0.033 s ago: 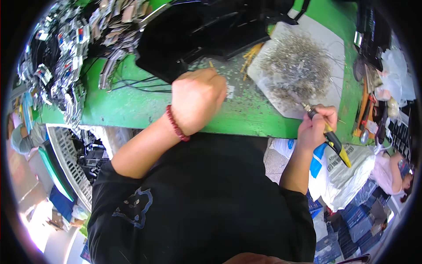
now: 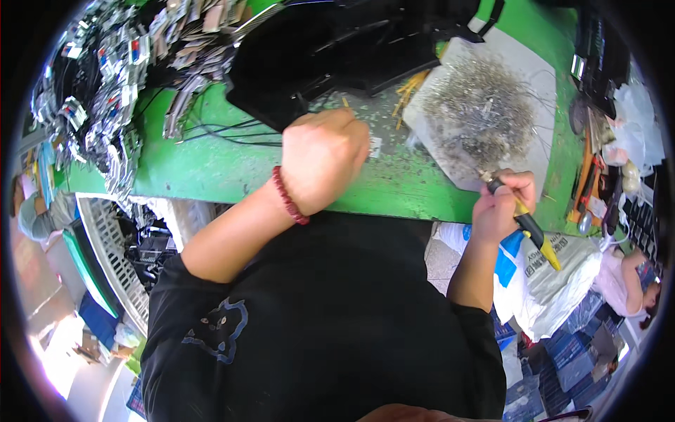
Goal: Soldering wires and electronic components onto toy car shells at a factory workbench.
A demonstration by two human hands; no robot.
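Note:
My left hand [image 2: 325, 160], a dark red bead bracelet [image 2: 287, 195] at its wrist, is closed over the green table [image 2: 239, 169]. Its fingers point away from me, so what they hold, if anything, is hidden. Just beyond it lies a large glossy black plastic part [image 2: 316, 63], and thin black wires [image 2: 232, 132] run out to its left. My right hand [image 2: 500, 204] grips a yellow-and-black soldering iron [image 2: 529, 226]. The iron's metal front end is at the near edge of a tangled heap of fine silvery wire [image 2: 485, 105] on a pale board [image 2: 450, 169].
Bundles of silvery connectors and cables [image 2: 109, 105] and a stack of flat strips [image 2: 204, 53] fill the left. Yellow strips [image 2: 408, 95] lie beside the board. Tools [image 2: 589, 176] and plastic bags [image 2: 629, 119] crowd the right edge. Another person [image 2: 626, 281] is at lower right.
The whole view has shifted slightly, with the table's contents a little farther right. The soldering iron's front end has come slightly left and lower against the wire heap. Both hands keep their closed shape.

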